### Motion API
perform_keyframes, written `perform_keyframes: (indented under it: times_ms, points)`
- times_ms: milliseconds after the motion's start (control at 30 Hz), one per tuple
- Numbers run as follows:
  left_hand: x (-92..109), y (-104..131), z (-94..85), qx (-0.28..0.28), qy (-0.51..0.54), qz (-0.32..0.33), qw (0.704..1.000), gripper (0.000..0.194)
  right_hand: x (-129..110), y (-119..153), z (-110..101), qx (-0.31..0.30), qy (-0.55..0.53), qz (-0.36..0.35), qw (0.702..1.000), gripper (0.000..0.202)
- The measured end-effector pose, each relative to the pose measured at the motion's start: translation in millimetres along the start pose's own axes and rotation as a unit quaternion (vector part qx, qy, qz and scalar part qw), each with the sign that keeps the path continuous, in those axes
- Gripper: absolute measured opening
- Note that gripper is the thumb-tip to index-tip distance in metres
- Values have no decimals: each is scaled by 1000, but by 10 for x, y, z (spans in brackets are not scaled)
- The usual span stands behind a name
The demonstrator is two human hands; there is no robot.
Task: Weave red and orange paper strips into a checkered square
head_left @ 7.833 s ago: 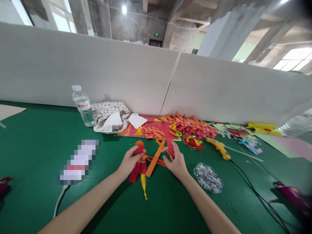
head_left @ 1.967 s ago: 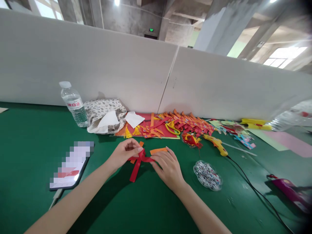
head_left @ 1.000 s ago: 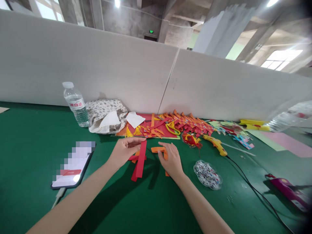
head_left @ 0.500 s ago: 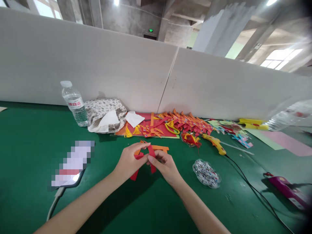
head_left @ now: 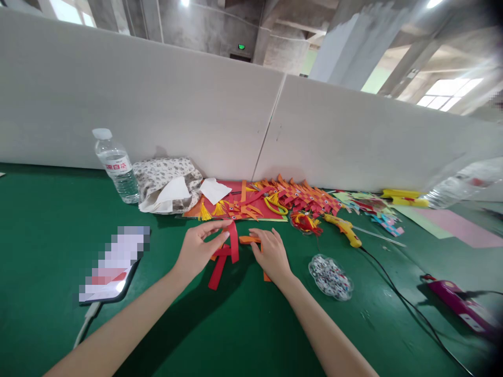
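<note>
The left hand [head_left: 198, 246] pinches red strips [head_left: 234, 246] at 6 o'clock, their loose ends apparently unworked. The right hand [head_left: 272, 251], at 3 o'clock from these, partly covers orange strips [head_left: 247, 240], grip unclear; beyond, at 2 o'clock, woven pieces [head_left: 304, 197] look finished.

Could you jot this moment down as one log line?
Left hand: pinching red strip | Right hand: over orange strip, grip unclear | Nearby: yellow glue gun

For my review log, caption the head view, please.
Left hand pinches a curved red paper strip; right hand over orange paper strips.
</note>
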State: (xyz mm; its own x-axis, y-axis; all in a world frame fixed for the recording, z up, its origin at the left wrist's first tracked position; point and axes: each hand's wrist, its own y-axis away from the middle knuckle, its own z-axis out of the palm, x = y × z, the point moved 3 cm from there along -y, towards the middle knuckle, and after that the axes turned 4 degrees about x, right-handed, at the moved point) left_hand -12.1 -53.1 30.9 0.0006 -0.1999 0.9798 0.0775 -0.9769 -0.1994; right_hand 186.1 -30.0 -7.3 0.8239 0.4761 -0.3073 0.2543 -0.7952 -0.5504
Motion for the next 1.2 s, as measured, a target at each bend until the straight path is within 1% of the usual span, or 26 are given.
perform_keyframes:
  times_ms: [100, 200, 233, 267, 300, 367, 400, 467, 533, 600, 700, 733, 900, 1067, 1133, 1200]
  points:
    - [40, 0, -6, 7, 11, -3, 1000, 18, -49, -26, -92, 58, -22, -3, 998, 21]
    - [46, 4, 11, 23, 46, -16, 999, 18, -104, -37, -245, 131, -80, 10, 988, 18]
    - [24, 10, 27, 22, 63, -36, 997, 19, -118, -31, -297, 158, -93, 20, 983, 17]
    - [-14, 21, 53, 12, 80, -68, 994, 21, -130, -18, -346, 186, -101, 31, 977, 16]
    - [-69, 40, 91, -8, 97, -113, 989, 23, -140, -1, -384, 208, -108, 44, 971, 16]
    - [-195, 98, 180, -60, 138, -194, 969, 27, -145, 44, -425, 228, -136, 85, 960, 17]
    - [-259, 130, 221, -77, 151, -222, 960, 28, -142, 67, -427, 226, -163, 112, 954, 18]
    - [-373, 184, 287, -93, 164, -249, 950, 29, -134, 105, -402, 201, -230, 167, 938, 21]
    - [-448, 212, 327, -97, 170, -247, 949, 30, -138, 125, -372, 181, -279, 195, 923, 22]
    - [-487, 218, 339, -93, 175, -244, 949, 31, -156, 128, -361, 183, -287, 186, 922, 21]
    - [-503, 205, 322, -78, 177, -248, 949, 33, -182, 131, -358, 208, -267, 156, 928, 18]
    - [-504, 202, 316, -77, 176, -251, 949, 34, -187, 133, -351, 207, -266, 149, 930, 19]
    - [-524, 209, 323, -107, 148, -247, 952, 42, -152, 148, -315, 185, -278, 136, 933, 17]
    - [-547, 222, 337, -136, 109, -243, 954, 36, -32, 100, -323, 188, -268, 122, 937, 19]
    - [-557, 223, 336, -138, 98, -239, 956, 33, -5, 68, -338, 188, -248, 100, 945, 20]
    - [-574, 226, 339, -140, 94, -235, 957, 29, -3, 39, -350, 168, -213, 73, 960, 20]
